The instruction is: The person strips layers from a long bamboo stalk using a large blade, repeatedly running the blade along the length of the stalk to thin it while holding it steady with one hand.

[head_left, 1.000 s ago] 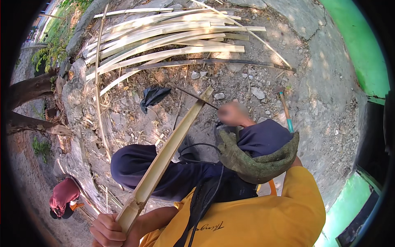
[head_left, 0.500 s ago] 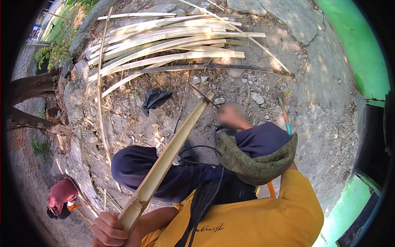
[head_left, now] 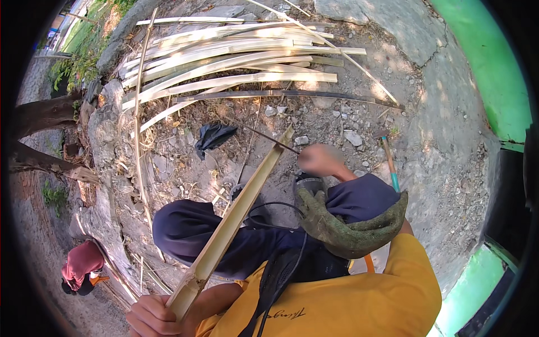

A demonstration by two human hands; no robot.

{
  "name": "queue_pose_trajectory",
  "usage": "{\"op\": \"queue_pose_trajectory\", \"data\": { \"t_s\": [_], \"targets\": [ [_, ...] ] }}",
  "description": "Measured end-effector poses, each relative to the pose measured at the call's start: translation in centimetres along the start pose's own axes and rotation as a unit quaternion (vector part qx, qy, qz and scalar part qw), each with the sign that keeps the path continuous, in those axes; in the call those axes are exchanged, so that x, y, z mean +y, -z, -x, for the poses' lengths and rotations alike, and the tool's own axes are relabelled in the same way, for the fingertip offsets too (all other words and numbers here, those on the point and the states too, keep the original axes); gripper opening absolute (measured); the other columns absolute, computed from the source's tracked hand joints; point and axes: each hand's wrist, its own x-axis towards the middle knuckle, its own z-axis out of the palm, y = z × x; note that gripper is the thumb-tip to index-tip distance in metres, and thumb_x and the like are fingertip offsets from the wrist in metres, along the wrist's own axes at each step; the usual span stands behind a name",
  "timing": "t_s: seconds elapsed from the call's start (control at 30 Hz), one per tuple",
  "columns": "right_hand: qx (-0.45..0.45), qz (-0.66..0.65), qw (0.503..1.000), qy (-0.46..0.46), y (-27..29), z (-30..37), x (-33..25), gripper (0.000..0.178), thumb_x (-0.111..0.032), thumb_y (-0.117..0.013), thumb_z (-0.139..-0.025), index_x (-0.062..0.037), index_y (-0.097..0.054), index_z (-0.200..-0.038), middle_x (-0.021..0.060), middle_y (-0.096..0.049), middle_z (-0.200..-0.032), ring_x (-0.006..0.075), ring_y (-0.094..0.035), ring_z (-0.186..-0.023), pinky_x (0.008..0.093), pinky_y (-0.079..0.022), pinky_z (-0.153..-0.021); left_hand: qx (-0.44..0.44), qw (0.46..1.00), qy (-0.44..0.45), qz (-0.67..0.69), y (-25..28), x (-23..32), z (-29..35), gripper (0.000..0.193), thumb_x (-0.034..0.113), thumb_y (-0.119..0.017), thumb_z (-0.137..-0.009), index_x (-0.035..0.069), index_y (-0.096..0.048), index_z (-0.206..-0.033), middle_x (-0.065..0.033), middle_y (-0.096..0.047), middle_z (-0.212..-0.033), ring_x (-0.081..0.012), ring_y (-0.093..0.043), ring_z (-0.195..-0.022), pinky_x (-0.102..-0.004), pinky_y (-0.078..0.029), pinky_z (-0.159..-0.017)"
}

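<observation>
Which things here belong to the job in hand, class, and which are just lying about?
In the job:
- Split bamboo length, near end in the left hand
- Thin dark tool in the right hand, across the far end
- Pale strips, perhaps related

Lying about, apparently:
- Teal-handled tool
- Black crumpled plastic
- Stones

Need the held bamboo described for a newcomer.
Find the yellow shirt at the bottom. From the left hand beside it, a pale split bamboo slants up across the trousers. Unlike the strips on the ground, it's held and trough-shaped.
</observation>
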Motion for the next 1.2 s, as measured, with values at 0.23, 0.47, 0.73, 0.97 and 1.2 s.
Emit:
{"op": "queue_pose_trajectory", "data": {
  "t_s": [0.23,0.47,0.73,0.97,1.2],
  "targets": [
    [0.050,-0.074,0.993,-0.072,-1.4,-1.6,1.4,0.020,-0.016,-0.067,-0.075,0.0023,-0.065,-0.080,0.0081,-0.063,-0.069,0.0166,-0.060,-0.065,0.0349,-0.048,-0.067,-0.043,0.999,0.022,0.017,0.3,0.3,0.1,0.033,0.014,-0.055,-0.083,0.014,-0.030,-0.061,0.0047,-0.032,-0.040,-0.0041,-0.026,-0.031,-0.0257,-0.016,-0.036],
    [0.054,0.035,0.997,0.050,-1.0,-1.3,1.6,0.020,-0.018,-0.067,-0.076,0.0014,-0.067,-0.080,0.0100,-0.065,-0.069,0.0172,-0.061,-0.068,0.0357,-0.049,-0.069,-0.042,0.998,0.007,0.038,-0.8,0.0,0.0,0.036,0.012,-0.056,-0.082,0.015,-0.026,-0.061,0.0043,-0.033,-0.040,-0.0042,-0.026,-0.031,-0.0247,-0.016,-0.036],
    [0.001,-0.026,1.000,-0.002,-1.6,-0.7,1.7,0.024,-0.022,-0.069,-0.077,0.0010,-0.070,-0.084,0.0145,-0.067,-0.071,0.0238,-0.065,-0.069,0.0395,-0.050,-0.070,-0.006,1.000,0.007,0.004,-0.3,0.0,0.0,0.037,0.012,-0.056,-0.082,0.015,-0.025,-0.062,0.0039,-0.033,-0.040,-0.0042,-0.026,-0.031,-0.0251,-0.016,-0.035],
    [0.054,-0.024,0.998,-0.022,-2.8,-1.0,3.2,0.023,-0.021,-0.068,-0.076,0.0007,-0.067,-0.081,0.0142,-0.063,-0.067,0.0222,-0.060,-0.064,0.0376,-0.049,-0.067,0.030,0.999,-0.004,-0.012,0.4,0.3,0.1,0.034,0.014,-0.054,-0.082,0.014,-0.026,-0.062,0.0038,-0.030,-0.040,-0.0043,-0.025,-0.031,-0.0253,-0.017,-0.035],
    [0.057,0.020,0.994,0.090,-1.5,1.1,-0.7,0.028,-0.023,-0.070,-0.074,0.0034,-0.068,-0.084,0.0208,-0.069,-0.077,0.0345,-0.067,-0.071,0.0401,-0.051,-0.071,-0.007,1.000,0.017,-0.004,-0.3,0.3,0.1,0.034,0.015,-0.054,-0.082,0.014,-0.027,-0.063,0.0042,-0.029,-0.040,-0.0045,-0.025,-0.031,-0.0267,-0.016,-0.035]
  ]
}}
